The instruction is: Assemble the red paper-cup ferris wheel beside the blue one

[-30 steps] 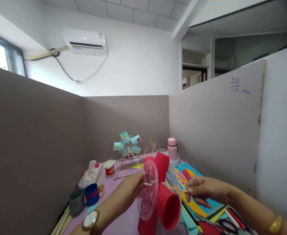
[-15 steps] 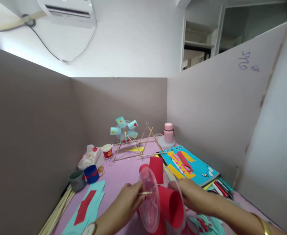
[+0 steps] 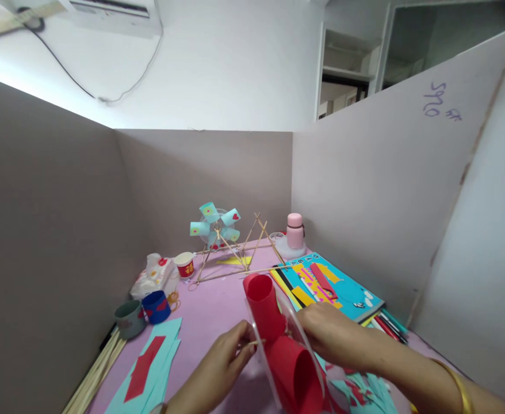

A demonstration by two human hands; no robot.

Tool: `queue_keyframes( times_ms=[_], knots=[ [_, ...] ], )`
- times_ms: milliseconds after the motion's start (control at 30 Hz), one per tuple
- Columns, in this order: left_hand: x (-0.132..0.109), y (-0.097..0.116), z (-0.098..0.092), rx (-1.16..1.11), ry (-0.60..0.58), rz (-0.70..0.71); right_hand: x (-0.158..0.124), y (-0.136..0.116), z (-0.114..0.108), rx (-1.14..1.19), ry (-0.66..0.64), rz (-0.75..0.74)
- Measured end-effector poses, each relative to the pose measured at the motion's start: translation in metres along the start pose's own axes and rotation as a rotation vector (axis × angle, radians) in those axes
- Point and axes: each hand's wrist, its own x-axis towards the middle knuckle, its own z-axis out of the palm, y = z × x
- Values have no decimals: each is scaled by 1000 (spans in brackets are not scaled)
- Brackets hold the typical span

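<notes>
My left hand (image 3: 220, 362) pinches the end of a thin wooden stick (image 3: 256, 342) that runs through a clear plastic disc (image 3: 266, 345). Red paper tubes (image 3: 278, 339) are fixed between this disc and a second clear disc behind them, forming a wheel. My right hand (image 3: 328, 333) is closed on the far side of the wheel, fingers curled at the stick's other end. The wheel is held just above the pink table (image 3: 218, 305).
A finished blue-cup wheel on a stick frame (image 3: 218, 227) stands at the back. A pink bottle (image 3: 294, 231), coloured paper sheets (image 3: 325, 284), pens (image 3: 388, 328), small cups (image 3: 142, 310), a tissue pack (image 3: 155, 276), loose sticks (image 3: 92, 379) and teal paper (image 3: 149, 368) lie around. Partition walls enclose three sides.
The view has tilted down, showing more table. My right hand moved from the stick's far end in to the wheel, and the wheel turned so its clear disc is edge-on.
</notes>
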Motion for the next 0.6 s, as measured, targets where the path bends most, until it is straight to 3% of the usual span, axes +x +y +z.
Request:
queue_keyframes(
  times_ms=[300, 467, 600],
  knots=[
    [4, -23, 2, -303, 0, -12, 32, -7, 4, -96, -62, 43],
    [-10, -12, -7, -322, 118, -225, 41, -7, 6, -75, -103, 30],
    [-12, -4, -12, -422, 175, -234, 47, -5, 5, -41, -117, 28]
  ],
)
